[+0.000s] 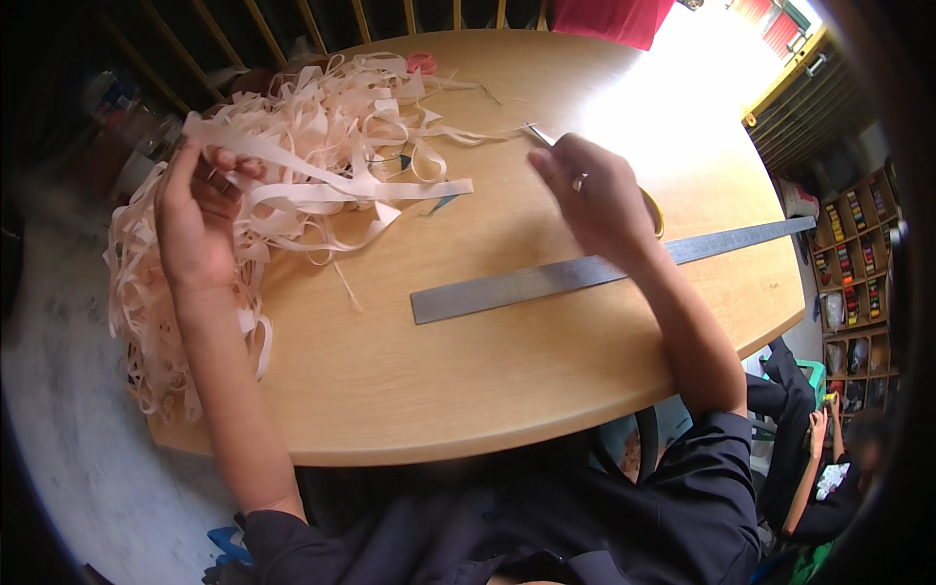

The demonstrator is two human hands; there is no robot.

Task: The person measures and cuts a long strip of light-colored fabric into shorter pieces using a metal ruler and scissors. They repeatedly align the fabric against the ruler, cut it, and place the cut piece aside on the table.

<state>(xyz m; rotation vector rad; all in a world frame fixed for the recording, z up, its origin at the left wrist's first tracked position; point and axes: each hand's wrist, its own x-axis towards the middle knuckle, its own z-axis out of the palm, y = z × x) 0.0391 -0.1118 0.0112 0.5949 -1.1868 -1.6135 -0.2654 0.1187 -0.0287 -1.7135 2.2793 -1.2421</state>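
Observation:
My left hand (202,219) is raised at the left edge of the table, its fingers curled. A pale pink fabric strip (292,161) is pinched at its fingertips and runs right across the heap. Beneath and around that hand lies a large tangled pile of similar pale strips (327,102), spilling over the table's left side. Above the table's middle right, my right hand (600,200) is closed around scissors (651,212). Their yellow handle loop shows beside the palm, and the pale blade tips point up and left, away from the strip.
A long steel ruler (517,290) lies across the wooden table (468,380), under my right wrist. Pink-handled scissors (421,63) rest at the pile's far edge. Bars (361,19) stand behind the table. At lower right another person (829,468) sits near shelves (858,253) of colourful spools.

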